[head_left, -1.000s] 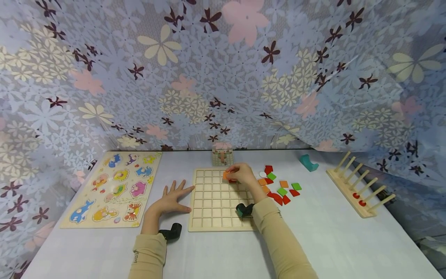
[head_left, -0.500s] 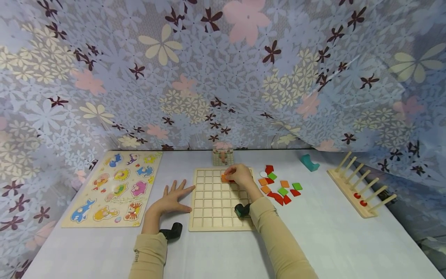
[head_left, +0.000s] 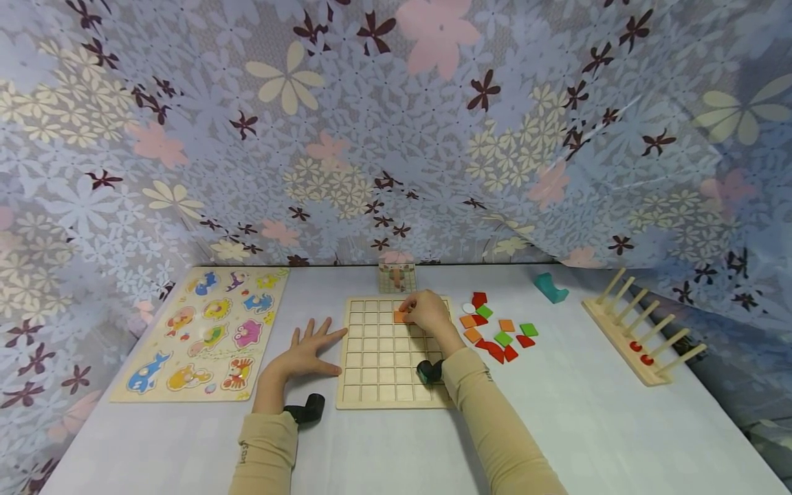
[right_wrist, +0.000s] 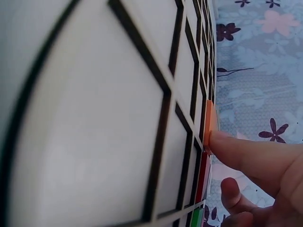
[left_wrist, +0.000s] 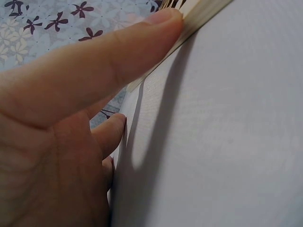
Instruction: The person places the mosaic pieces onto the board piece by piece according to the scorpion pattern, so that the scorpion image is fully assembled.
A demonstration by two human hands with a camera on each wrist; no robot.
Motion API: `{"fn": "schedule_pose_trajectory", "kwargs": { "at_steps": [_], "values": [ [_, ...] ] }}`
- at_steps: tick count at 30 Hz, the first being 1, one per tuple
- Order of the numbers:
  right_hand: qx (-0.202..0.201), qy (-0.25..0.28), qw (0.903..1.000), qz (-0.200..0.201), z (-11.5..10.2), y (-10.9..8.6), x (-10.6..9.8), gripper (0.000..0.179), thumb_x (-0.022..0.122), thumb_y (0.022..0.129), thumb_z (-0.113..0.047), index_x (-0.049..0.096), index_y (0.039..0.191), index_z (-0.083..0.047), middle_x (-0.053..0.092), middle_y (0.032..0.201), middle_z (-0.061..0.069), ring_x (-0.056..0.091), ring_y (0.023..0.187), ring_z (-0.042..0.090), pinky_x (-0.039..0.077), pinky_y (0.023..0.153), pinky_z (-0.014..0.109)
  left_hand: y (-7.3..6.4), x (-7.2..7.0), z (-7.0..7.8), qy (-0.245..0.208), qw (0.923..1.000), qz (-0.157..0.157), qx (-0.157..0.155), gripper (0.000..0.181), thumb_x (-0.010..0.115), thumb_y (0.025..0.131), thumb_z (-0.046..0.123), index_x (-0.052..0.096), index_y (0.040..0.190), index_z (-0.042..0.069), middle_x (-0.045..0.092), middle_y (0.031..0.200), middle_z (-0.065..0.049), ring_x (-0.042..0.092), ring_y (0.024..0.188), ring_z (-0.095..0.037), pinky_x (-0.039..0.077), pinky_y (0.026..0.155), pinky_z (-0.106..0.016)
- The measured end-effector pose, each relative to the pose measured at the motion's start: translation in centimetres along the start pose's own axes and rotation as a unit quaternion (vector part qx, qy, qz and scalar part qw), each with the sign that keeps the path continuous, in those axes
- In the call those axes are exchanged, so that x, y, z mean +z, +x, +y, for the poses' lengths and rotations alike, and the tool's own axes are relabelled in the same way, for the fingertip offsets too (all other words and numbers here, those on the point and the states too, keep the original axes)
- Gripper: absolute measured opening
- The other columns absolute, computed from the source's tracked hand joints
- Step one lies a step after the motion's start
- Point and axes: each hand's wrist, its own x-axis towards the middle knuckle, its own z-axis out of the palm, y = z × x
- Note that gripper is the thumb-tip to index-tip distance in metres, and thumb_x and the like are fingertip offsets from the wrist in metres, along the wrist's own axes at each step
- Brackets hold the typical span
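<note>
My right hand (head_left: 427, 313) is over the upper part of a wooden grid board (head_left: 369, 375), its fingertips at an orange square tile (head_left: 399, 317). In the right wrist view the tile (right_wrist: 208, 120) sits at the board's far side with a digit on its edge, other fingers curled below. Beside it in the grid are a red tile (right_wrist: 202, 177) and a green tile (right_wrist: 197, 217), both hidden by the hand in the head view. My left hand (head_left: 307, 352) lies spread on the table, its thumb (left_wrist: 161, 28) and index fingertip against the board's left edge.
Several loose red, orange and green tiles (head_left: 503, 339) and a white disc (head_left: 469, 309) lie right of the board. A picture card (head_left: 397, 278) stands behind it. An animal puzzle (head_left: 204, 330) is left; a teal block (head_left: 551, 288) and a peg rack (head_left: 625, 344) are right.
The right hand has brought the orange tile down from above the board onto the grid and stays at it. The left hand has kept its place.
</note>
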Motion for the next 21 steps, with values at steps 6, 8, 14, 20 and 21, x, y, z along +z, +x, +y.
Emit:
{"fn": "schedule_pose_trajectory", "kwargs": {
  "at_steps": [6,8,14,20,21],
  "values": [
    [0.008,-0.010,0.9999,-0.008,-0.1,0.0,0.0,0.014,0.075,0.076,-0.013,0.074,0.089,-0.016,0.068,0.093,0.002,0.061,0.085,0.020,0.050,0.073,0.035,0.0,0.0,-0.1,0.003,1.0000,0.002,-0.002,0.084,0.077,0.071,0.031,0.037,0.142,0.010,0.005,0.152,-0.022,-0.014,0.137,-0.044,-0.017,0.105,-0.059],
    [0.007,-0.015,0.9998,-0.007,-0.1,0.0,0.0,0.017,0.076,0.075,-0.014,0.073,0.091,-0.016,0.067,0.091,0.002,0.061,0.083,0.020,0.050,0.073,0.035,0.1,0.0,0.0,0.006,1.0000,0.003,0.000,0.084,0.077,0.070,0.031,0.037,0.142,0.010,0.006,0.152,-0.023,-0.013,0.136,-0.045,-0.017,0.105,-0.060],
    [0.006,0.015,0.9998,-0.013,0.2,-0.3,-0.4,0.023,0.074,0.077,-0.016,0.070,0.099,-0.014,0.064,0.089,0.004,0.057,0.078,0.020,0.048,0.068,0.034,0.1,0.0,0.0,0.011,0.9999,0.004,-0.001,0.085,0.077,0.070,0.031,0.037,0.142,0.010,0.007,0.152,-0.023,-0.013,0.136,-0.046,-0.016,0.105,-0.060],
    [0.003,0.061,0.9981,0.007,1.1,-0.8,-1.3,0.022,0.069,0.082,-0.016,0.069,0.103,-0.010,0.063,0.088,0.007,0.056,0.075,0.021,0.046,0.062,0.031,0.1,0.1,0.1,0.011,0.9999,0.004,-0.004,0.084,0.077,0.070,0.030,0.037,0.142,0.010,0.007,0.152,-0.023,-0.013,0.136,-0.046,-0.016,0.105,-0.060],
    [0.001,0.065,0.9978,0.011,1.2,-0.9,-1.5,0.023,0.069,0.082,-0.015,0.068,0.103,-0.009,0.063,0.088,0.008,0.056,0.075,0.021,0.046,0.062,0.031,0.1,0.0,0.1,0.011,0.9999,0.005,-0.006,0.084,0.077,0.070,0.030,0.037,0.142,0.010,0.007,0.152,-0.023,-0.013,0.136,-0.046,-0.016,0.105,-0.060]
  ]
}}
